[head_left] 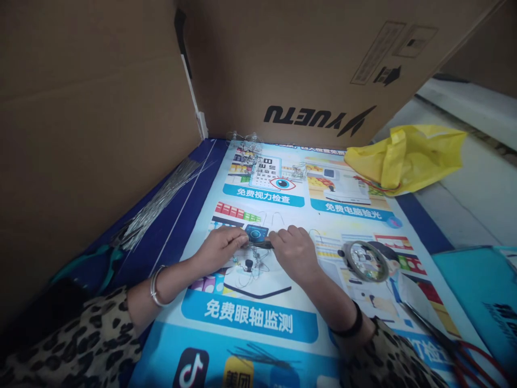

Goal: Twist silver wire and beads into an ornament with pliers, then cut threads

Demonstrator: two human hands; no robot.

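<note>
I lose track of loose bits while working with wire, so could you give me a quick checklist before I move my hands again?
1. Left hand pinched at one end of the dark strip: ok.
2. Right hand closed on the strip's other end: ok.
3. Strip's material identified: cannot tell; it is small and its ends are covered by fingers.
4. Space beneath the hands free of loose wire: not ok; thin wires lie tangled there on the printed sheet.
5. Tape roll apart from the right hand: ok, flat on the sheet.
6. Red-handled scissors apart from both hands: ok.
</note>
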